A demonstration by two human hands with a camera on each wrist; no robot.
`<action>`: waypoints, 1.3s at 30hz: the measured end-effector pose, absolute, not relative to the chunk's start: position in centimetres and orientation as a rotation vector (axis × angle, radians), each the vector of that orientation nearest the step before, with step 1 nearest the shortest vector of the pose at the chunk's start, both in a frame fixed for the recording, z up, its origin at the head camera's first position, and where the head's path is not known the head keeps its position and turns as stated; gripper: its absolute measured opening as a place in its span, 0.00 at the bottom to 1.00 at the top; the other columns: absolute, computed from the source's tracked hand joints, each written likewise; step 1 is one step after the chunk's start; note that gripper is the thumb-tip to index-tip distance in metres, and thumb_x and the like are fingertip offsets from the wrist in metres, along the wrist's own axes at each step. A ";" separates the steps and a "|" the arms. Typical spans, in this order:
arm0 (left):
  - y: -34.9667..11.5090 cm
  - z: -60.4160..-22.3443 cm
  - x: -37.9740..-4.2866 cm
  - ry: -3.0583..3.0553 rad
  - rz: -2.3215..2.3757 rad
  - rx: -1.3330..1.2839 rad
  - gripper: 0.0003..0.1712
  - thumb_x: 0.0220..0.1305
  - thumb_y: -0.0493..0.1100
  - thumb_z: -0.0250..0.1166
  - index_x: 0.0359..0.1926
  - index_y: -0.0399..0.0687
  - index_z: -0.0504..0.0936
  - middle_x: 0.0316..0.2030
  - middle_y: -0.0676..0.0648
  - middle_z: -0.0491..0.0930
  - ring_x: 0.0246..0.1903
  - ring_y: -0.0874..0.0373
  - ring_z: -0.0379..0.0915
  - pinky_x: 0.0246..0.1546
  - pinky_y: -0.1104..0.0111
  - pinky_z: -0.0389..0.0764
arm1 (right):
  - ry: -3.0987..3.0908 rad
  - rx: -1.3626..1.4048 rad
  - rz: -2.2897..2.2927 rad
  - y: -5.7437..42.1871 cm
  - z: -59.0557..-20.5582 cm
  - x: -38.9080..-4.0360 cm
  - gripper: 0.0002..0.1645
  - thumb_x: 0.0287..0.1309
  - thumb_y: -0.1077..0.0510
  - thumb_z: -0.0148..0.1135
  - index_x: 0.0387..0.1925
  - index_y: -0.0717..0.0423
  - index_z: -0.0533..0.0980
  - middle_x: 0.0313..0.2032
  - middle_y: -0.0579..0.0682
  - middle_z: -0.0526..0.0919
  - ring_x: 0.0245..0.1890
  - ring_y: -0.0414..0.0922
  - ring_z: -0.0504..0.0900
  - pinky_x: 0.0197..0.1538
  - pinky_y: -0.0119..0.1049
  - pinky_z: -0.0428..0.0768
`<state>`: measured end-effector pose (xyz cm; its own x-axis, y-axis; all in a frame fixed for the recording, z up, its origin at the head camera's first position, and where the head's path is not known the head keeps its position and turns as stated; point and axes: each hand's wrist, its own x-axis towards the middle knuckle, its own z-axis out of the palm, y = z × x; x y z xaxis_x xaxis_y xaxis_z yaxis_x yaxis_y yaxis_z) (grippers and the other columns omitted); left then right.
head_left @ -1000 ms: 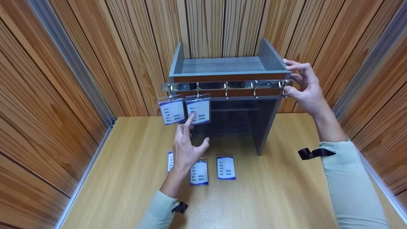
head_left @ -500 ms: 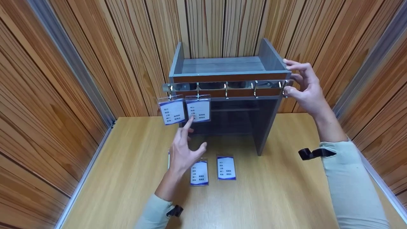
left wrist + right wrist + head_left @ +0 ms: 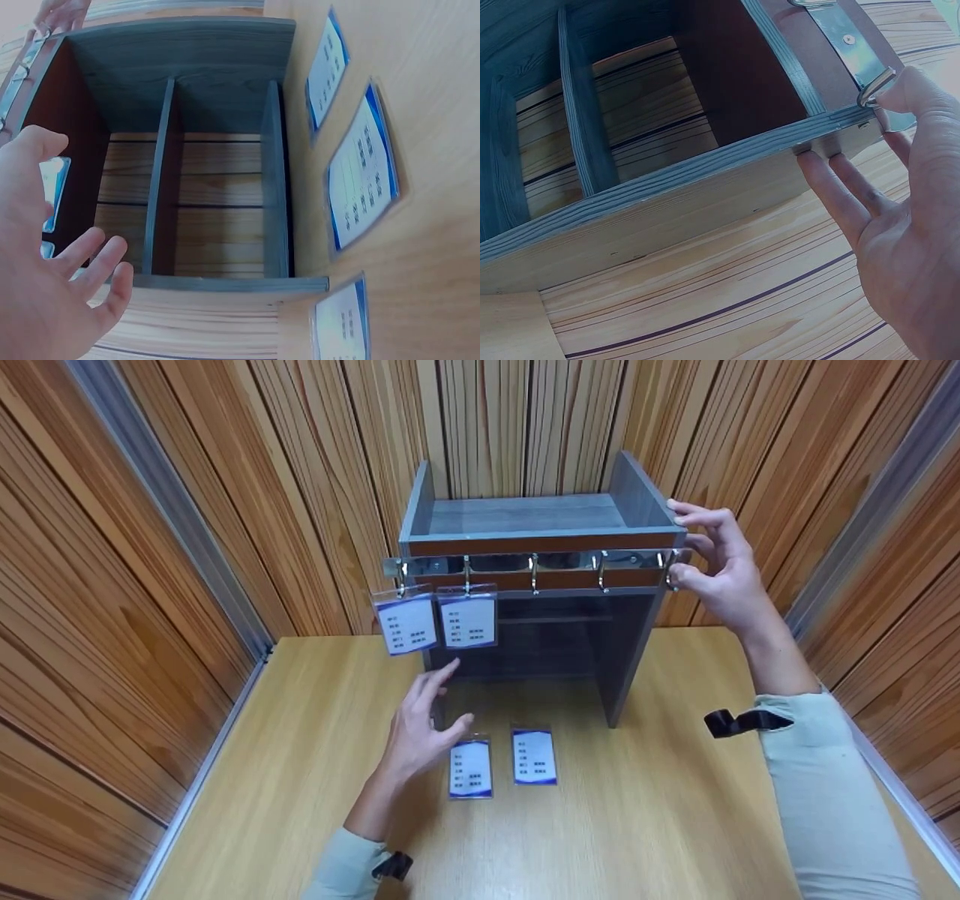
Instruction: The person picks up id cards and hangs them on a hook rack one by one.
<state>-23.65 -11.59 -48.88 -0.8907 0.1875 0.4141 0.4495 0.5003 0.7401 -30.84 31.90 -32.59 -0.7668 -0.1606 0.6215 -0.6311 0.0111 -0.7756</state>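
Observation:
Two clear-sleeved ID badges, a left badge (image 3: pixel 406 622) and a right badge (image 3: pixel 468 620), hang from the first two hooks of a metal hook rail (image 3: pixel 566 560). The rail runs across the front of a grey shelf unit (image 3: pixel 634 652). Below the badges, my left hand (image 3: pixel 412 735) is held with fingers spread and nothing in them. My right hand (image 3: pixel 720 574) grips the shelf's front right corner: the thumb is at the end hook (image 3: pixel 876 86), fingertips against the side panel. A middle badge (image 3: pixel 470 769) and another badge (image 3: pixel 534 756) lie on the table.
A third badge on the table (image 3: pixel 341 322) shows in the left wrist view; my left hand hides it from the head view. Wood-panelled walls (image 3: pixel 187 510) enclose the wooden table (image 3: pixel 637 825) at the back and sides. Three hooks carry no badge.
My left hand has come off the right hanging badge, which it was touching with the index finger, and moved down and left. The right hand keeps its place on the shelf corner.

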 end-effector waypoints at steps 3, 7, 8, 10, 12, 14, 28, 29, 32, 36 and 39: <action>-12.1 -49.2 -23.6 -2.484 -1.351 -0.540 0.45 0.71 0.47 0.76 0.85 0.61 0.70 0.75 0.40 0.77 0.69 0.40 0.80 0.66 0.41 0.86 | -1.938 0.814 1.810 31.9 -32.6 -30.9 0.30 0.70 0.79 0.57 0.70 0.65 0.70 0.82 0.49 0.72 0.69 0.51 0.81 0.47 0.30 0.91; -12.7 -49.5 -23.6 -2.494 -1.356 -0.531 0.44 0.72 0.46 0.76 0.85 0.61 0.71 0.75 0.41 0.77 0.70 0.40 0.80 0.67 0.41 0.87 | -1.931 0.810 1.817 31.9 -32.7 -30.9 0.30 0.69 0.80 0.57 0.70 0.65 0.70 0.82 0.49 0.72 0.69 0.51 0.81 0.46 0.29 0.90; -12.8 -49.6 -23.5 -2.496 -1.351 -0.526 0.44 0.72 0.46 0.76 0.84 0.61 0.72 0.75 0.40 0.78 0.70 0.40 0.81 0.67 0.41 0.88 | -1.928 0.806 1.821 31.9 -32.7 -30.9 0.31 0.68 0.80 0.57 0.70 0.66 0.70 0.81 0.49 0.72 0.69 0.50 0.81 0.46 0.29 0.90; -13.1 -49.7 -23.5 -2.499 -1.344 -0.515 0.43 0.71 0.45 0.76 0.84 0.61 0.72 0.75 0.39 0.78 0.69 0.37 0.81 0.67 0.39 0.87 | -1.924 0.796 1.825 31.9 -32.7 -30.9 0.31 0.67 0.81 0.57 0.70 0.67 0.70 0.81 0.49 0.73 0.68 0.50 0.81 0.47 0.30 0.91; -13.3 -49.9 -23.4 -2.503 -1.336 -0.498 0.43 0.71 0.45 0.77 0.84 0.61 0.73 0.75 0.38 0.78 0.70 0.36 0.82 0.67 0.37 0.86 | -1.924 0.785 1.827 31.9 -32.8 -30.9 0.31 0.67 0.81 0.57 0.70 0.67 0.70 0.81 0.48 0.73 0.68 0.50 0.82 0.48 0.30 0.91; -13.7 -50.0 -23.4 -2.512 -1.327 -0.477 0.43 0.72 0.45 0.77 0.83 0.61 0.73 0.74 0.38 0.78 0.70 0.35 0.81 0.68 0.36 0.86 | -1.925 0.785 1.826 31.9 -32.8 -30.9 0.32 0.67 0.81 0.57 0.70 0.67 0.69 0.81 0.48 0.73 0.68 0.49 0.82 0.49 0.30 0.92; -15.6 -50.4 -23.3 -2.601 -1.294 -0.309 0.43 0.69 0.49 0.79 0.82 0.65 0.75 0.74 0.42 0.79 0.72 0.39 0.80 0.69 0.37 0.85 | -1.939 0.802 1.801 31.9 -32.6 -30.8 0.31 0.69 0.80 0.56 0.70 0.65 0.70 0.82 0.49 0.72 0.69 0.50 0.81 0.49 0.29 0.91; -15.7 -50.4 -23.3 -2.613 -1.280 -0.298 0.43 0.69 0.51 0.79 0.82 0.64 0.75 0.75 0.41 0.78 0.71 0.40 0.80 0.69 0.37 0.85 | -1.937 0.803 1.803 31.9 -32.6 -30.8 0.31 0.69 0.80 0.56 0.70 0.65 0.70 0.82 0.49 0.72 0.69 0.50 0.81 0.49 0.29 0.91; -15.9 -50.5 -23.4 -2.645 -1.237 -0.270 0.44 0.67 0.56 0.80 0.82 0.62 0.75 0.75 0.41 0.78 0.71 0.40 0.80 0.68 0.38 0.86 | -1.932 0.805 1.808 31.9 -32.6 -30.8 0.31 0.69 0.80 0.57 0.70 0.65 0.70 0.82 0.49 0.72 0.69 0.50 0.82 0.48 0.29 0.91; -16.2 -50.7 -23.5 -2.682 -1.198 -0.227 0.48 0.64 0.61 0.80 0.82 0.62 0.75 0.77 0.41 0.77 0.73 0.39 0.78 0.70 0.37 0.85 | -1.933 0.810 1.811 31.9 -32.6 -30.8 0.30 0.69 0.80 0.56 0.70 0.65 0.70 0.82 0.49 0.72 0.69 0.50 0.81 0.48 0.29 0.91; -16.2 -50.8 -23.6 -2.710 -1.179 -0.192 0.50 0.62 0.63 0.81 0.82 0.61 0.75 0.79 0.40 0.76 0.76 0.38 0.75 0.73 0.35 0.81 | -1.936 0.796 1.812 31.9 -32.6 -30.8 0.30 0.69 0.80 0.56 0.70 0.65 0.70 0.81 0.49 0.73 0.69 0.50 0.81 0.46 0.30 0.91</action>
